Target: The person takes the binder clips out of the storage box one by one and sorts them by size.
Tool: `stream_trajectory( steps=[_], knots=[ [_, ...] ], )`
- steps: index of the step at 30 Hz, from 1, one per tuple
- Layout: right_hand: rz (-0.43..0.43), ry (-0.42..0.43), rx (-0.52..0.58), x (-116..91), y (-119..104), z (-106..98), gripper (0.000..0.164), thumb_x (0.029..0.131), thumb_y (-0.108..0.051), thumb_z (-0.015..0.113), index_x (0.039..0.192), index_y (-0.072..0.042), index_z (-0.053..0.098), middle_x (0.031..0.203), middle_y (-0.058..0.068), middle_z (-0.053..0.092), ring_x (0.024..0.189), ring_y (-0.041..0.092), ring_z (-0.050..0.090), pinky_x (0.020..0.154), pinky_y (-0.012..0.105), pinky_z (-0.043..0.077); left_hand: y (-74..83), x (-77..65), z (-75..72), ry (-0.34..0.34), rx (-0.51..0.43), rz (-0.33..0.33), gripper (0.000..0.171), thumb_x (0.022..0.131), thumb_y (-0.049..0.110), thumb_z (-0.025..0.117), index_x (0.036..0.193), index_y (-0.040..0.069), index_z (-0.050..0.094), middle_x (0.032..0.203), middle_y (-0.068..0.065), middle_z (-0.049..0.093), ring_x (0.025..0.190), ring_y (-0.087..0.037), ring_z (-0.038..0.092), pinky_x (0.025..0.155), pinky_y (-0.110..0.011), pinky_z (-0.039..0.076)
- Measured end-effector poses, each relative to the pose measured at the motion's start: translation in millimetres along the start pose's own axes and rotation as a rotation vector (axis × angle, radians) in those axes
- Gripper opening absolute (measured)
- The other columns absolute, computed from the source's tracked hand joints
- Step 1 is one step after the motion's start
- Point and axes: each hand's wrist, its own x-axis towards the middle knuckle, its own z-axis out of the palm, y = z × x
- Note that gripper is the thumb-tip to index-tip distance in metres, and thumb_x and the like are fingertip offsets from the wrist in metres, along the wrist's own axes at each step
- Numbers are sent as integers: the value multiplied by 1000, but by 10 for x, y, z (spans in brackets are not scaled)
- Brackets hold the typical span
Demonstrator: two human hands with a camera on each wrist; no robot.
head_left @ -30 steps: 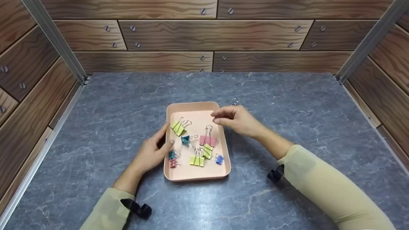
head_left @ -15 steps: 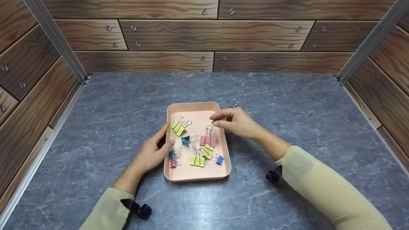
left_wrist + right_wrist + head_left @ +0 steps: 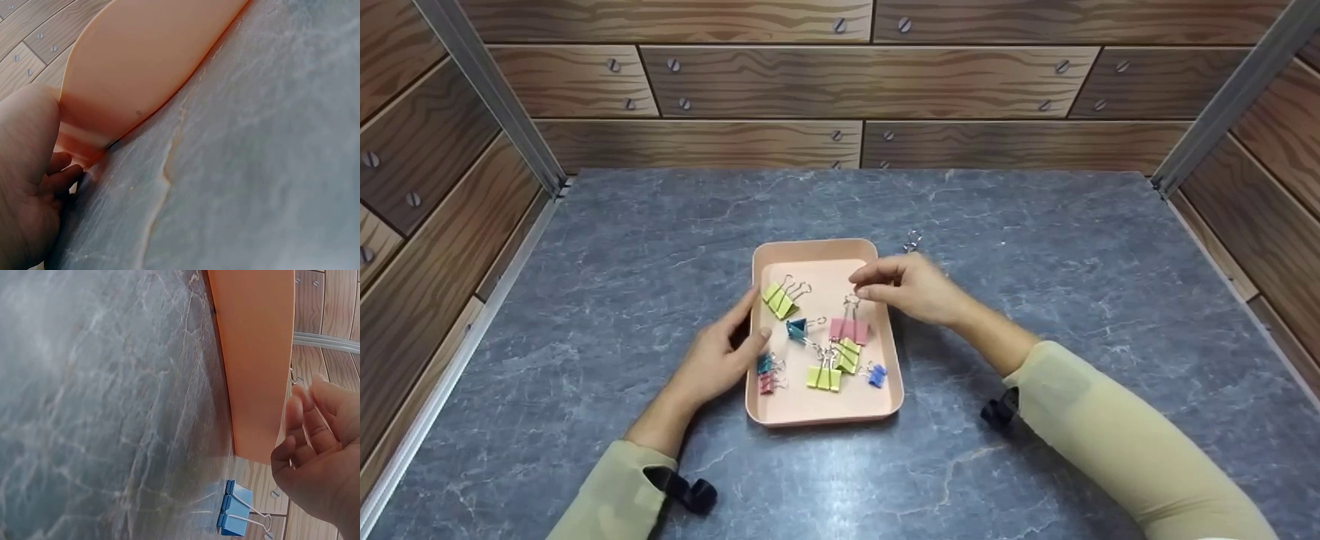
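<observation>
A peach tray (image 3: 825, 411) holds several binder clips. My left hand (image 3: 716, 360) grips its left rim, thumb over the edge; in the left wrist view fingers curl against the outer wall. My right hand (image 3: 911, 289) hovers over the right rim, fingers loosely bent, holding nothing visible. Its fingertips are close to the wire handles of a pink binder clip (image 3: 849, 331). Around that lie yellow-green clips (image 3: 823, 379), a teal clip (image 3: 796, 328), a small blue clip (image 3: 876, 375), a small teal clip (image 3: 765, 364) and a small red clip (image 3: 766, 383).
Outside the tray, a blue binder clip (image 3: 236, 509) rests on the marbled table (image 3: 660, 225); in the head view my right hand hides most of it. Wood-patterned walls (image 3: 862, 82) enclose the table at the back and sides.
My right hand has shifted slightly left and down, toward the pink clip's handles. My left hand and the tray stay practically where they were.
</observation>
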Motion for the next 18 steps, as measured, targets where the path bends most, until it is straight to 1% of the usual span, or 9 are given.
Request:
stream_trajectory(
  steps=[4,9,18],
  knots=[
    [-8,3,-1,14,10,33,25,97,-12,78,119,1,79,109,6,80,96,19,70,81,25,55,8,3,-3,-1,3,1,72,104,35,68,167,23,36,162,-17,45,148,-36,45,123,-51,34],
    [-18,-10,27,16,21,76,24,96,-8,78,118,3,78,108,9,80,98,18,70,86,23,55,14,6,1,2,-6,7,72,104,34,69,167,21,37,162,-15,45,148,-35,45,124,-50,33],
    [-23,-16,21,28,49,101,23,96,-6,77,116,4,79,107,12,80,96,16,70,84,19,55,10,5,5,5,-11,4,71,104,31,68,167,21,37,162,-14,46,148,-34,45,123,-49,34]
  ],
)
